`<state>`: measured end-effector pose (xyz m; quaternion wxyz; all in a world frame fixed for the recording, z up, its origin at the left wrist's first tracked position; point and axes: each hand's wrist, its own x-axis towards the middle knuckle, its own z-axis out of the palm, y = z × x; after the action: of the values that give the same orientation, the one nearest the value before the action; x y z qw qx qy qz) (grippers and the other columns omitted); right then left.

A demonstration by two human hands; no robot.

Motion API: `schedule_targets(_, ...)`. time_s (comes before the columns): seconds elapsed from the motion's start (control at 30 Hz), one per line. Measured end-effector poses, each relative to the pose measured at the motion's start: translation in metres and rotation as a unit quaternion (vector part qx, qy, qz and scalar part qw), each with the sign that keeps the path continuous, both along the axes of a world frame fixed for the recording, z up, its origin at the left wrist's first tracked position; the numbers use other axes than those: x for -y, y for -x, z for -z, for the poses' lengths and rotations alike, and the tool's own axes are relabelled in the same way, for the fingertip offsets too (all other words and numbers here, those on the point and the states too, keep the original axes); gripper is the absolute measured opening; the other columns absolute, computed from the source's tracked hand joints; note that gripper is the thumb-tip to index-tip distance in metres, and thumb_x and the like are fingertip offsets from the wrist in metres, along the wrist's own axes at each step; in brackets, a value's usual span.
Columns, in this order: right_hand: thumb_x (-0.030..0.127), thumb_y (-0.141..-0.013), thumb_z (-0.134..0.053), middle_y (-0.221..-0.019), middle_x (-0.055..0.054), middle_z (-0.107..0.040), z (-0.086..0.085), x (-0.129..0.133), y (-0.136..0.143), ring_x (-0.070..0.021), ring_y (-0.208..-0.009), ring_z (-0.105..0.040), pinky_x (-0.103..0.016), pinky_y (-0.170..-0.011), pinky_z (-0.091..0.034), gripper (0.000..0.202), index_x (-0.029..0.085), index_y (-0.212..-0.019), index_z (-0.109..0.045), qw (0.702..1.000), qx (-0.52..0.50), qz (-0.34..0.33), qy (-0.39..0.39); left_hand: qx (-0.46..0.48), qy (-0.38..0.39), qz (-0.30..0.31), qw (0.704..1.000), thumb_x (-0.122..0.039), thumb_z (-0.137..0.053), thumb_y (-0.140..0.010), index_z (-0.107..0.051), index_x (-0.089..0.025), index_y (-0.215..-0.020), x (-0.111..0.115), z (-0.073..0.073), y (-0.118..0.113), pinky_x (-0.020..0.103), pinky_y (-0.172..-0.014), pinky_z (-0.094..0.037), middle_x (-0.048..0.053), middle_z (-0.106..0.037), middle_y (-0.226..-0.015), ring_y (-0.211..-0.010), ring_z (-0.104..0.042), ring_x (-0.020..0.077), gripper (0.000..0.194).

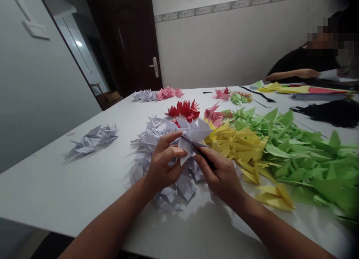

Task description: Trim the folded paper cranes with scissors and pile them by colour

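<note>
My left hand (165, 161) pinches a white origami paper piece (196, 133) with pointed tips, and an adhesive bandage wraps one of its fingers. My right hand (223, 173) is closed round a slim black tool (206, 158) whose tip meets the white paper; its exact kind is hidden by the fingers. Beneath both hands spreads a heap of white folded papers (148, 139). Close to my right hand lies a pile of yellow folded papers (238, 141), with a larger green pile (305, 154) beyond it.
Red folded papers (185, 110) and pink ones (214, 115) sit behind the white heap. A small white cluster (94, 139) lies left on the white table (84, 193). Black cords (333, 113) lie at the right. Across the table, a person in black (294, 64) holds white paper.
</note>
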<state>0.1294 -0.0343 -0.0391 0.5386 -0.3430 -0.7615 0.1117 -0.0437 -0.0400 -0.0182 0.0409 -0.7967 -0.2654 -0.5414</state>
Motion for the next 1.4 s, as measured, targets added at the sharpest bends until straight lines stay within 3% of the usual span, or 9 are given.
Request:
schedule_targets(0.1,0.026,-0.088,-0.052,-0.09,-0.008,-0.073,0.0,-0.002,-0.001,-0.0207,-0.081,-0.069,-0.03,-0.068,-0.054,0.02,0.016,-0.099,-0.066,1.0,0.0,0.008,0.003,-0.017,0.0,-0.007,1.0,0.001,-0.057,-0.072,-0.059,-0.018,-0.087,0.002,0.0,-0.002,0.032,-0.083,-0.056,0.012,-0.052,-0.125,-0.119,-0.053,0.0215,0.025)
schedule_targets(0.67,0.024,-0.089,-0.051,-0.073,-0.002,-0.07,-0.004,-0.001,0.0,-0.016,-0.065,-0.064,-0.026,-0.059,-0.047,0.018,0.019,-0.084,-0.068,0.999,0.009,-0.001,0.038,-0.061,0.025,0.0,0.998,-0.008,-0.058,-0.08,-0.067,-0.021,-0.084,0.004,0.005,-0.005,0.032,-0.086,-0.054,0.006,-0.038,-0.147,-0.129,-0.045,0.0225,0.016)
schedule_targets(0.83,0.025,-0.089,-0.051,-0.076,-0.003,-0.071,-0.005,0.003,0.001,-0.0171,-0.069,-0.066,-0.026,-0.06,-0.05,0.018,0.02,-0.085,-0.068,0.999,0.0,-0.013,0.037,0.007,0.027,-0.031,0.999,-0.005,-0.056,-0.079,-0.067,-0.021,-0.09,0.0,0.007,-0.005,0.03,-0.084,-0.054,0.008,-0.059,-0.121,-0.109,-0.059,0.0166,0.023)
schedule_targets(0.93,0.027,-0.087,-0.053,-0.078,-0.004,-0.072,-0.006,0.006,0.001,-0.0179,-0.069,-0.067,-0.027,-0.059,-0.052,0.017,0.02,-0.091,-0.068,0.999,-0.019,-0.004,0.039,0.114,0.084,-0.061,0.988,-0.006,-0.06,-0.075,-0.068,-0.02,-0.082,-0.003,0.007,-0.005,0.027,-0.079,-0.054,0.005,-0.065,-0.098,-0.091,-0.063,0.0142,0.018)
schedule_targets(1.0,0.028,-0.086,-0.054,-0.084,-0.005,-0.073,-0.006,0.007,0.0,-0.0188,-0.072,-0.068,-0.029,-0.063,-0.054,0.019,0.019,-0.096,-0.067,0.999,-0.035,0.009,0.032,0.242,0.178,-0.05,0.952,-0.012,-0.067,-0.072,-0.067,-0.019,-0.075,-0.006,0.006,-0.007,0.024,-0.071,-0.054,0.002,-0.066,-0.086,-0.079,-0.064,0.0122,0.007)
schedule_targets(1.1,0.028,-0.086,-0.055,-0.087,-0.006,-0.073,-0.006,0.009,0.001,-0.0192,-0.075,-0.069,-0.03,-0.067,-0.055,0.019,0.019,-0.098,-0.067,0.999,-0.036,0.008,0.016,0.427,0.343,0.03,0.836,-0.024,-0.076,-0.066,-0.064,-0.017,-0.072,-0.009,0.0,-0.01,0.022,-0.066,-0.055,-0.002,-0.066,-0.072,-0.067,-0.064,0.0097,0.015)
schedule_targets(1.2,0.027,-0.086,-0.055,-0.089,-0.007,-0.073,-0.005,0.01,0.002,-0.0196,-0.079,-0.069,-0.03,-0.071,-0.056,0.019,0.018,-0.099,-0.066,0.999,-0.032,-0.008,0.003,0.505,0.434,0.089,0.741,-0.028,-0.082,-0.057,-0.058,-0.016,-0.067,-0.008,-0.007,-0.013,0.02,-0.061,-0.055,-0.003,-0.065,-0.065,-0.065,-0.067,0.0113,0.029)
schedule_targets(1.3,0.027,-0.087,-0.054,-0.089,-0.007,-0.073,-0.003,0.01,0.003,-0.0195,-0.08,-0.069,-0.029,-0.07,-0.056,0.02,0.018,-0.1,-0.066,0.999,-0.028,-0.019,0.003,0.514,0.474,0.11,0.706,-0.029,-0.086,-0.052,-0.055,-0.016,-0.065,-0.004,-0.01,-0.016,0.017,-0.054,-0.054,-0.003,-0.066,-0.062,-0.064,-0.069,0.0132,0.036)
schedule_targets(1.4,0.027,-0.087,-0.053,-0.087,-0.006,-0.073,-0.003,0.009,0.003,-0.0196,-0.078,-0.069,-0.029,-0.067,-0.056,0.019,0.019,-0.098,-0.067,1.0,-0.025,-0.018,0.007,0.498,0.494,0.126,0.702,-0.03,-0.086,-0.052,-0.057,-0.015,-0.067,-0.001,-0.009,-0.019,0.017,-0.054,-0.055,-0.002,-0.067,-0.063,-0.06,-0.068,0.0123,0.036)
